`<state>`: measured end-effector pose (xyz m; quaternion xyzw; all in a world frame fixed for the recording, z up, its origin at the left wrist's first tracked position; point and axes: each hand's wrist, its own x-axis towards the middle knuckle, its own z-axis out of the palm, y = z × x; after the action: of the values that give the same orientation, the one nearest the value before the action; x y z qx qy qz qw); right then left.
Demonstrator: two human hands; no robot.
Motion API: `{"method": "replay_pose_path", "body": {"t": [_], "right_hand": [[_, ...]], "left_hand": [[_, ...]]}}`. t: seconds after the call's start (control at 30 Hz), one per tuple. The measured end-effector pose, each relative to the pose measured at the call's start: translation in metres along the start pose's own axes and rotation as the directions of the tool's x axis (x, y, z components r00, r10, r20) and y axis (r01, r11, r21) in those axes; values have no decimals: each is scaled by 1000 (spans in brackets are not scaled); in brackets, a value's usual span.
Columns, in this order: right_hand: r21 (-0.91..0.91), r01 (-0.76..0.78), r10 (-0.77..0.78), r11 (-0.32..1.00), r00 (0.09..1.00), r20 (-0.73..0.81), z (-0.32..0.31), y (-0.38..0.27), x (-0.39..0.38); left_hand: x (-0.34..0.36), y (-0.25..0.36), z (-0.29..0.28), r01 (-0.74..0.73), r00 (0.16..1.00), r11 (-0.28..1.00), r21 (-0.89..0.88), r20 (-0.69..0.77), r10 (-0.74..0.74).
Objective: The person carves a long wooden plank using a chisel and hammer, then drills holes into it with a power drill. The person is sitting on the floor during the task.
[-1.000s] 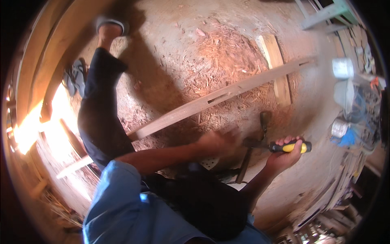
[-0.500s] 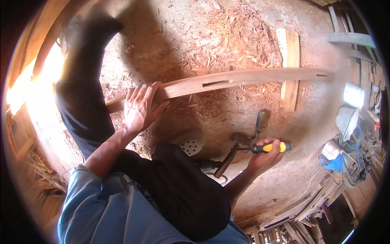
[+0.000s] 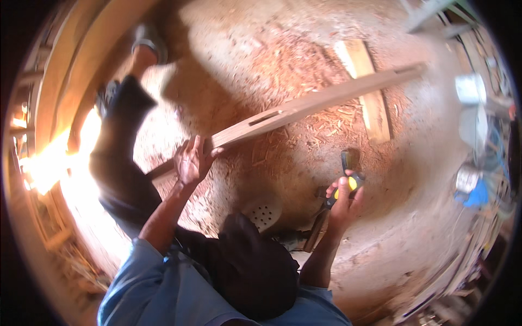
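A long, slightly curved wooden beam (image 3: 321, 103) slants across the floor from lower left to upper right. It has a narrow slot (image 3: 265, 118) cut near its middle and another near its far end. My left hand (image 3: 190, 163) grips the beam near its left end, its fingers over the edge. In my right hand (image 3: 342, 205) is a chisel (image 3: 353, 183) with a yellow and black handle, held above the floor; its blade is hard to make out. Close by, a hammer (image 3: 315, 231) with a wooden handle lies partly hidden behind that hand. Another dark-handled tool (image 3: 350, 158) lies just beyond.
A short pale board (image 3: 375, 117) lies crosswise under the beam. Wood shavings (image 3: 293, 68) spread over the floor. A round piece with holes (image 3: 263, 216) sits by my knee. White containers (image 3: 471, 89) and a blue item (image 3: 478, 194) stand at the right.
My view has turned, so the beam now slants more steeply. My right hand has lifted the chisel up and left, with its handle tilted more upright. My left hand stays on the beam.
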<state>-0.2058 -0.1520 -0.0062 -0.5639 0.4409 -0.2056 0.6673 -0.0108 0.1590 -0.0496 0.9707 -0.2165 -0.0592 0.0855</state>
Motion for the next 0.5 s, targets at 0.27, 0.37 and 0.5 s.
{"method": "replay_pose_path", "body": {"t": [0.27, 0.37, 0.5], "right_hand": [[-120, -24, 12, 992, 995, -100, -19, 0, -23], [-133, -82, 56, 988, 981, -186, -26, 3, -26], [-99, -94, 78, 991, 985, -155, -23, 4, -30]], "left_hand": [[82, -49, -2, 158, 876, 820, -550, 462, 141], [88, -55, 22, 300, 811, 769, -564, 575, 105], [83, -33, 37, 194, 854, 977, -94, 506, -121]]}}
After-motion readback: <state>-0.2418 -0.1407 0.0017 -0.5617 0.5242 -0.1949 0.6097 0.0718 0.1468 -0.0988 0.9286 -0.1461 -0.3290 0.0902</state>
